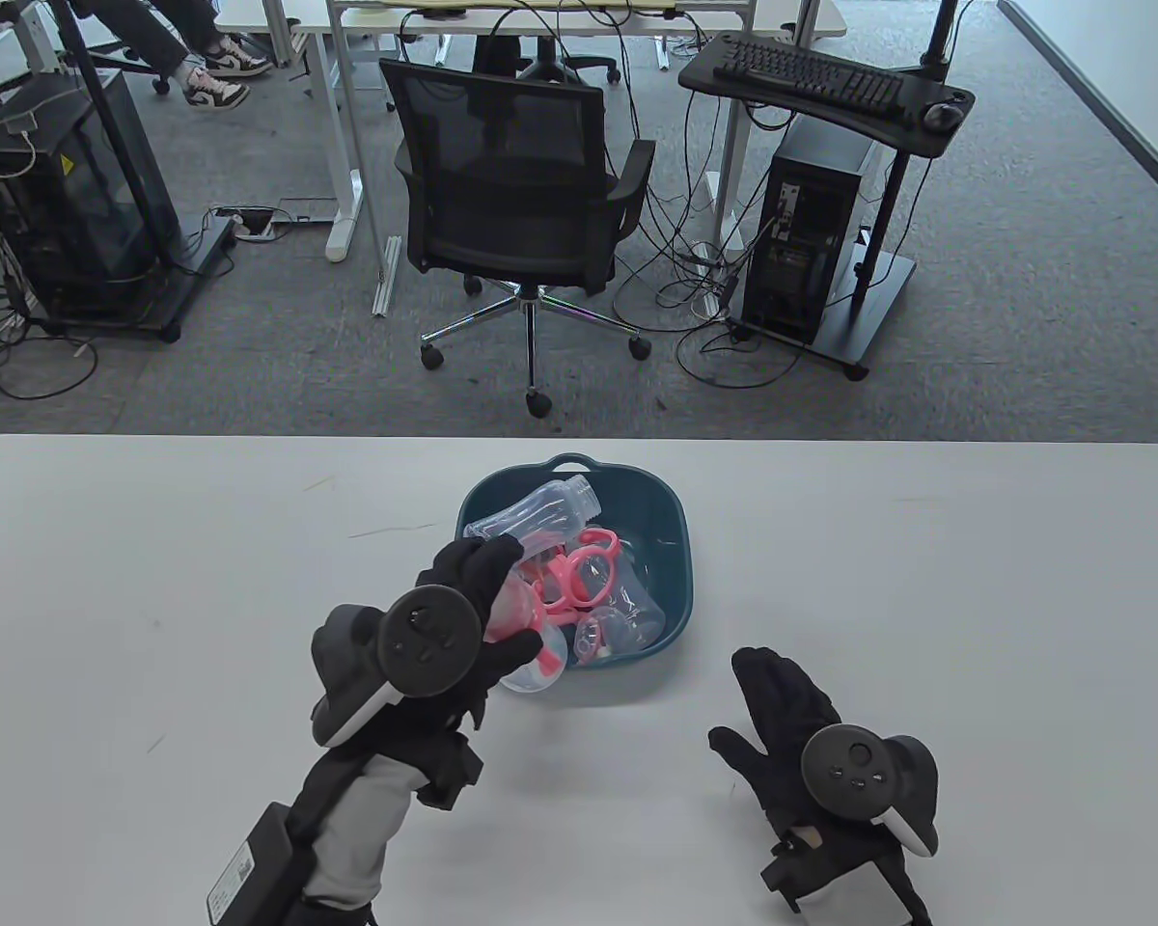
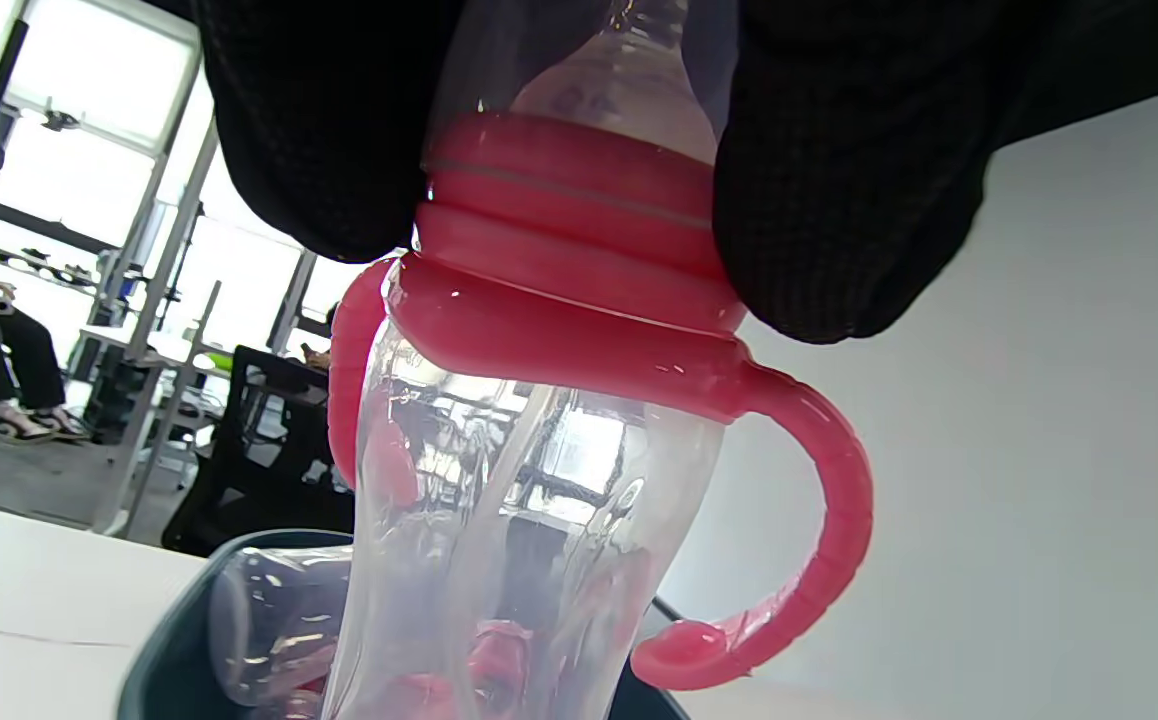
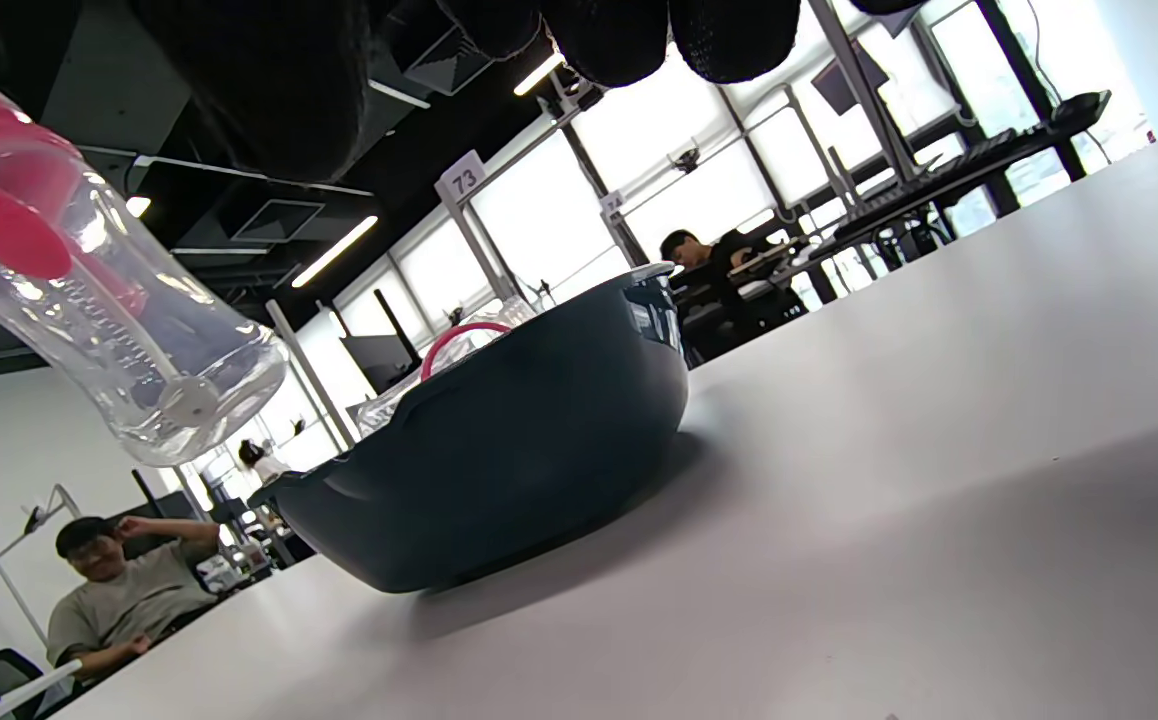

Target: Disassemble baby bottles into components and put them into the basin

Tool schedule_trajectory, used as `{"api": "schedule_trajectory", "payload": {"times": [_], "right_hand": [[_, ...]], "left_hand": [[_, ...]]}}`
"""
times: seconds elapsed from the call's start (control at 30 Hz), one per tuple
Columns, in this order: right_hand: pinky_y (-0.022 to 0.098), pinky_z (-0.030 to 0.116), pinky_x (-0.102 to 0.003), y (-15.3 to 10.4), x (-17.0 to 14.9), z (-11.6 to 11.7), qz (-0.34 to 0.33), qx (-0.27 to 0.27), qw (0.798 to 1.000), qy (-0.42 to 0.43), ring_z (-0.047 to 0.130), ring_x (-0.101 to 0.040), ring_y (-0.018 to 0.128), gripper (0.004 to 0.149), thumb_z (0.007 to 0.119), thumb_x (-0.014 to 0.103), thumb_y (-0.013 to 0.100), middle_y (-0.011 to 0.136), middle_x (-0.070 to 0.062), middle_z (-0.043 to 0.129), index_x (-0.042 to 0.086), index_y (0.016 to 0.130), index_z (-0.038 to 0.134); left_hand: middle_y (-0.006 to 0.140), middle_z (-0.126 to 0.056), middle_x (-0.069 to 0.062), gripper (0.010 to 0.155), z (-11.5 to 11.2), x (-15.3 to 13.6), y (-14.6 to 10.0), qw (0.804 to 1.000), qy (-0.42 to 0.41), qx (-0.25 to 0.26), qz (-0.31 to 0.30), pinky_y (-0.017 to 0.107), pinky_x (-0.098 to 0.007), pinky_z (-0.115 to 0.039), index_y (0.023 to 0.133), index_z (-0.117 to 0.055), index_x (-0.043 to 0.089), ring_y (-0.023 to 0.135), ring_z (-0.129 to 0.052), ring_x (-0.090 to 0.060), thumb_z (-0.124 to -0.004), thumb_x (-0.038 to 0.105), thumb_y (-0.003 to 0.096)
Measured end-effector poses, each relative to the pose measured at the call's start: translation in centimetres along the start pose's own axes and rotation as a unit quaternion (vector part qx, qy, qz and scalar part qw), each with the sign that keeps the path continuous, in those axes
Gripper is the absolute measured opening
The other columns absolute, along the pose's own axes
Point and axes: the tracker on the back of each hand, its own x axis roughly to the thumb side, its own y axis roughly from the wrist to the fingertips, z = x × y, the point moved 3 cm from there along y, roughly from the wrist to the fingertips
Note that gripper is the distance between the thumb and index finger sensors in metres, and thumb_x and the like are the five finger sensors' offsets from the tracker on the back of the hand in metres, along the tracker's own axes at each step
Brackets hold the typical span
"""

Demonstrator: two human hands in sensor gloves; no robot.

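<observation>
left fingers (image 2: pixel 839 200) curled round pink-collared bottle (image 2: pixel 499 480) over basin (image 1: pixel 671 540), right hand (image 1: pixel 801 719) fingers spread flat on table (image 1: pixel 975 598)

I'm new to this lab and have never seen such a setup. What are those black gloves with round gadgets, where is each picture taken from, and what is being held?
These are a person's hands in sensor gloves, each with a tracker strapped on its back. One camera looks down at the white table; the others sit on the wrists. The left hand grips an assembled baby bottle by its pink collar, over the near edge of the dark basin, which already holds clear bottles and pink parts. The right hand lies flat on the table, holding nothing.
</observation>
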Motion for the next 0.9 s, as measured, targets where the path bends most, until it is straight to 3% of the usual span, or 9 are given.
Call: {"api": "schedule_trajectory", "payload": {"times": [0.37,0.53,0.63,0.73,0.9], "right_hand": [[0.070,0.036,-0.070,-0.2,1.4,1.0,-0.040,0.005,0.997,0.072,0.033,-0.047,0.108,0.090,0.080,0.049,0.052,0.120,-0.015,0.029,0.018,0.114,0.023],[0.071,0.033,-0.071,-0.1,0.9,1.4,-0.043,0.011,0.996,0.074,0.027,-0.051,0.107,0.107,0.088,0.051,0.046,0.120,-0.016,0.022,0.016,0.112,0.012],[0.070,0.036,-0.072,-0.2,0.5,1.4,-0.044,0.003,0.996,0.073,0.034,-0.051,0.107,0.110,0.091,0.048,0.043,0.119,-0.016,0.026,0.014,0.111,0.011],[0.069,0.042,-0.071,-0.1,0.2,1.2,-0.036,-0.012,0.996,0.082,0.055,-0.047,0.102,0.106,0.092,0.045,0.045,0.116,-0.017,0.039,0.012,0.112,0.017],[0.068,0.045,-0.070,-0.1,0.0,1.1,-0.036,-0.018,0.997,0.070,0.058,-0.044,0.100,0.095,0.091,0.043,0.047,0.111,-0.013,0.050,0.016,0.112,0.027]], "left_hand": [[0.106,-0.054,-0.003,0.084,-4.7,5.6,1.1,0.994,-0.084,-0.037,-0.064,0.058,-0.044,-0.082,0.105,-0.047,0.035,0.090,-0.084,-0.035,-0.096,0.050,0.0383],[0.106,-0.054,-0.005,0.084,-7.3,6.9,1.0,0.984,-0.146,-0.067,-0.077,0.058,-0.044,-0.082,0.105,-0.048,0.034,0.089,-0.085,-0.036,-0.096,0.050,0.0384],[0.106,-0.054,-0.005,0.084,-8.4,7.4,1.0,0.978,-0.176,-0.077,-0.077,0.058,-0.044,-0.082,0.105,-0.047,0.034,0.090,-0.084,-0.036,-0.096,0.050,0.0387],[0.106,-0.054,-0.005,0.084,-9.1,7.5,1.2,0.977,-0.175,-0.091,-0.078,0.058,-0.044,-0.082,0.105,-0.047,0.034,0.089,-0.085,-0.036,-0.096,0.050,0.0387],[0.107,-0.052,-0.003,0.084,-9.5,7.6,1.1,0.974,-0.194,-0.085,-0.085,0.061,-0.045,-0.080,0.106,-0.046,0.035,0.092,-0.082,-0.036,-0.095,0.049,0.0395]]}}
